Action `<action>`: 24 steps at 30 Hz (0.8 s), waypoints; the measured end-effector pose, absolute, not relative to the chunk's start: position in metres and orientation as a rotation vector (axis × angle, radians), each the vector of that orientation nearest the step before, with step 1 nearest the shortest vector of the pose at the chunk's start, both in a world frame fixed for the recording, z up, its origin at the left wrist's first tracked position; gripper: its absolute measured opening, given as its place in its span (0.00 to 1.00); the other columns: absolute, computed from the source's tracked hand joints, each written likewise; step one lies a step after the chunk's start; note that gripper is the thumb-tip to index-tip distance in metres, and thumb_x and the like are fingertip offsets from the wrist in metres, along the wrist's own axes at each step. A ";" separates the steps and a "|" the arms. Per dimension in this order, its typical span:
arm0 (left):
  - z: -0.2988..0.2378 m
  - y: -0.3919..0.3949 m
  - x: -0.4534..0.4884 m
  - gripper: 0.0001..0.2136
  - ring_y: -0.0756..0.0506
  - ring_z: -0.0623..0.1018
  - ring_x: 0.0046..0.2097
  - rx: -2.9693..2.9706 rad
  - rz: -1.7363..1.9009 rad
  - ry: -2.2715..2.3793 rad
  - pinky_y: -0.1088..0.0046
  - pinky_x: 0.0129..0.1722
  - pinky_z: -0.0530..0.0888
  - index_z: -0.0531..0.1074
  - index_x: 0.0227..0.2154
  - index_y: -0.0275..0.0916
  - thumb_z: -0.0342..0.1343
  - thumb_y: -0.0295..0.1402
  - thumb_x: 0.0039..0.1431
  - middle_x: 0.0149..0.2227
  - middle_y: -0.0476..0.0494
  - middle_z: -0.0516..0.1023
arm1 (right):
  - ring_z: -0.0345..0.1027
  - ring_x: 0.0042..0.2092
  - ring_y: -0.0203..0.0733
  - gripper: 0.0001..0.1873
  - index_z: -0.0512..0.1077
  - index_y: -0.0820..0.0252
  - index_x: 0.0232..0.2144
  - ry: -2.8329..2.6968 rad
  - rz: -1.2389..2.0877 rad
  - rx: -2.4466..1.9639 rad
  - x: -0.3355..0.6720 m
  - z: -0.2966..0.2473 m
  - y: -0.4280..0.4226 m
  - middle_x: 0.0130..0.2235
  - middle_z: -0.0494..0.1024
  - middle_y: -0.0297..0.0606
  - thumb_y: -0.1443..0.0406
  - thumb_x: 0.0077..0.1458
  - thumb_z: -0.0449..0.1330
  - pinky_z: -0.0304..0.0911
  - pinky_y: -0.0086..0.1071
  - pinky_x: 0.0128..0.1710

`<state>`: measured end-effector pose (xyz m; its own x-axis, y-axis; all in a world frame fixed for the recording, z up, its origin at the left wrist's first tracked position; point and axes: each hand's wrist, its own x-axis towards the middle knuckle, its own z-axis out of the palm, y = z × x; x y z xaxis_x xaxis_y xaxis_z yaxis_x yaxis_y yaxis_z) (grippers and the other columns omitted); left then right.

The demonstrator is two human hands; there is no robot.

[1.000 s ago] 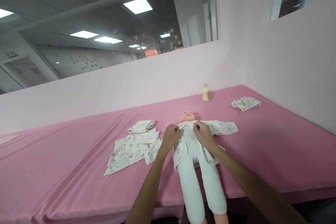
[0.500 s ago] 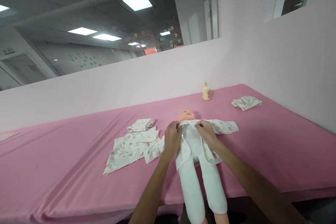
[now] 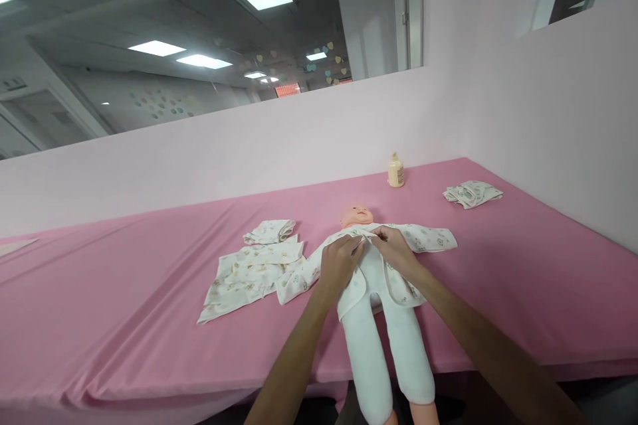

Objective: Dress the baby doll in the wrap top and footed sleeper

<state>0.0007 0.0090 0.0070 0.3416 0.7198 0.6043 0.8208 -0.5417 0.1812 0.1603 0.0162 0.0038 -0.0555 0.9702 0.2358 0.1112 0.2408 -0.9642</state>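
Observation:
A baby doll [image 3: 366,339] with a white cloth body lies on its back, its feet toward me and its legs reaching past the table's front edge. It wears a white patterned baby jacket [image 3: 428,238], both sleeves spread sideways and the front parted over the belly. At the neckline my left hand [image 3: 341,262] pinches one front edge of the jacket. Close beside it, my right hand [image 3: 393,249] pinches the other edge, the fingertips nearly meeting. My fingers hide the bit of cloth between them.
Left of the doll lie a spread patterned garment [image 3: 249,279] and a folded cloth [image 3: 269,231]. A cream pump bottle [image 3: 396,172] stands near the wall, and another folded patterned cloth [image 3: 472,194] lies at the right. Pink cloth [image 3: 124,292] covers the table.
My left hand has moved right, bringing its jacket edge close to the right hand at the neckline. More of the jacket's left-side sleeve shows. The view has shifted slightly.

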 end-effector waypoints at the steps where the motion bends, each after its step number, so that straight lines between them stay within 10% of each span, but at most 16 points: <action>1: 0.007 0.008 0.002 0.13 0.46 0.76 0.34 -2.428 -0.951 -1.400 0.71 0.33 0.68 0.76 0.36 0.38 0.46 0.34 0.66 0.31 0.43 0.79 | 0.62 0.32 0.37 0.09 0.72 0.60 0.26 -1.426 0.994 -1.082 0.161 0.003 0.016 0.27 0.72 0.31 0.62 0.49 0.54 0.56 0.31 0.34; 24: -0.010 0.002 0.008 0.09 0.46 0.73 0.32 -2.285 -0.943 -1.321 0.70 0.29 0.63 0.68 0.33 0.39 0.49 0.18 0.55 0.31 0.47 0.75 | 0.66 0.33 0.41 0.10 0.70 0.58 0.24 -1.359 0.738 -1.277 0.133 0.005 -0.005 0.28 0.76 0.34 0.64 0.52 0.52 0.58 0.33 0.35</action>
<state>0.0085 0.0024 -0.0095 0.3485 0.6346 0.6898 0.8583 -0.5117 0.0371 0.1330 -0.0047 0.0048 0.1552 0.9469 0.2817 0.2795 0.2314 -0.9318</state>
